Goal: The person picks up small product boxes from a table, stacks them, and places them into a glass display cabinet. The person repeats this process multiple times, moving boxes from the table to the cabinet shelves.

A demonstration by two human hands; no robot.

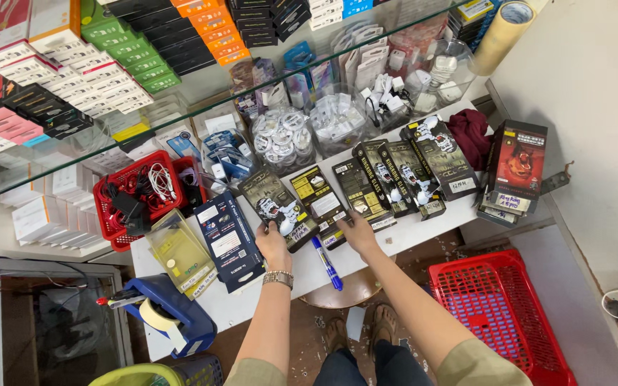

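The person stands over a white table (280, 297) crowded with phone accessories; the left hand (272, 243), a metal watch (278, 277) on its wrist, lies with fingers spread flat on the lower edge of a dark screen-protector box (278, 209), its grip open and closed around nothing; the right hand (357, 232) rests open-palmed just at four o'clock of it, fingertips touching the bottom of another dark box (361, 193) in the same row; between the two hands, at six o'clock, a blue marker (327, 263) lies on the table; at nine o'clock of the left hand sits a navy box (229, 240), and farther, at eight o'clock, a blue tape dispenser (169, 311); a red basket (134, 204) of cables stands at ten o'clock.
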